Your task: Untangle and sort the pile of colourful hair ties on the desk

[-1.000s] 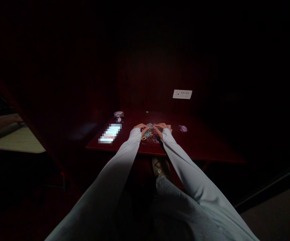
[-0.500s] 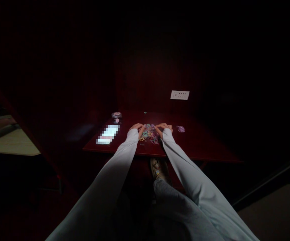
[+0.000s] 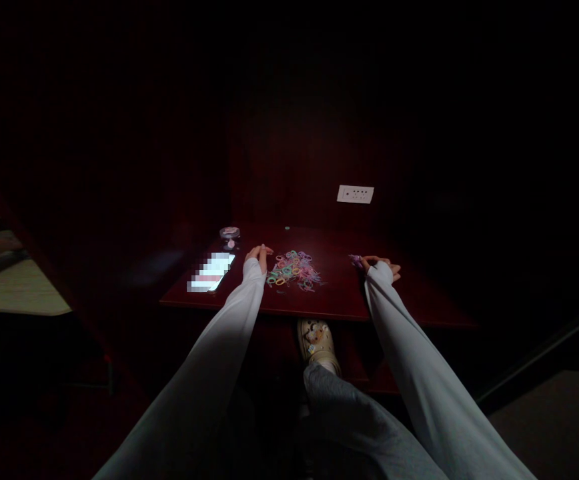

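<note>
A loose heap of small, mostly pastel elastic hair ties (image 3: pixel 297 270) lies on the dark red tabletop (image 3: pixel 329 300). Just left of that heap rests my left hand (image 3: pixel 257 255), fingers reaching toward it with nothing visible in them; it looks open. To the right, my right hand (image 3: pixel 380 265) has thumb and forefinger drawn together at a small bunch of purple hair ties (image 3: pixel 355 260). Its fingertips touch the bunch, though which piece is pinched is too small to make out.
A lit phone (image 3: pixel 214 272) lies at the left of the tabletop, with a clear lidded jar (image 3: pixel 230 238) behind it. One small green ring (image 3: pixel 287 228) sits near the back wall. A socket plate (image 3: pixel 355 194) is on that wall. Below the front edge is a clog (image 3: pixel 317 340).
My right hand has moved right from the heap to the purple bunch. My left hand has drawn back a little to the left, uncovering more of the heap.
</note>
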Demonstrator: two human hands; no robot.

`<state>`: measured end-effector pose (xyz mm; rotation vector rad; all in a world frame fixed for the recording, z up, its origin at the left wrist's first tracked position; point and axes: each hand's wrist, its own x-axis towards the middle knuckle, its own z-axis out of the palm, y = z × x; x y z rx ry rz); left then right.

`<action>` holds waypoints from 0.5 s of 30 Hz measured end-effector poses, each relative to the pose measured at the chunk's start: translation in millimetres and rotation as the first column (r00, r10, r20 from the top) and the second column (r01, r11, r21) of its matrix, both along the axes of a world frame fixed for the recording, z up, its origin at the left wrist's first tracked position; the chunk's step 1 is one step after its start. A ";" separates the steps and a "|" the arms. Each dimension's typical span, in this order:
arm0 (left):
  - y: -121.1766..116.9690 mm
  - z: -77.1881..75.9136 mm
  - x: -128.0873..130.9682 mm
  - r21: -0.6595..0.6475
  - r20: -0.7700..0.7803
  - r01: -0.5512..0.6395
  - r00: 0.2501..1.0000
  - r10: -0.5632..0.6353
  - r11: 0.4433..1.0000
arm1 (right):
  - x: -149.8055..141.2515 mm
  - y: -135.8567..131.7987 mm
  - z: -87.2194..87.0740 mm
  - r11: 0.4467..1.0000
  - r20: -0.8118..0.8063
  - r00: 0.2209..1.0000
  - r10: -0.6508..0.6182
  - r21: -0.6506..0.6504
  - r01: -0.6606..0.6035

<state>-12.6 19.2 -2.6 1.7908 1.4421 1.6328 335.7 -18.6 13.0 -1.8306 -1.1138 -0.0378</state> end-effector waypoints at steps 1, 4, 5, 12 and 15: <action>1.7 -0.6 -0.1 -0.021 0.069 -0.015 0.997 0.016 1.000 | -0.1 0.4 -0.4 1.000 -0.003 1.000 -0.008 -0.008 0.008; 6.3 -3.0 1.2 -0.078 0.263 -0.056 0.962 0.075 0.995 | -3.4 1.1 -0.9 0.998 0.006 0.999 -0.052 -0.046 0.052; 7.5 -3.8 2.0 -0.086 0.294 -0.056 0.952 0.079 0.995 | -5.2 1.0 -1.0 0.998 0.017 0.999 -0.047 -0.047 0.048; 4.1 -6.3 0.5 -0.107 0.224 -0.060 0.971 0.083 0.992 | -36.0 -6.3 -0.9 0.941 0.272 0.904 0.329 -0.018 -0.337; -1.9 -5.6 -3.8 -0.103 0.131 -0.077 0.987 0.090 0.992 | -57.0 -11.3 1.0 0.859 0.337 0.798 0.500 -0.076 -0.506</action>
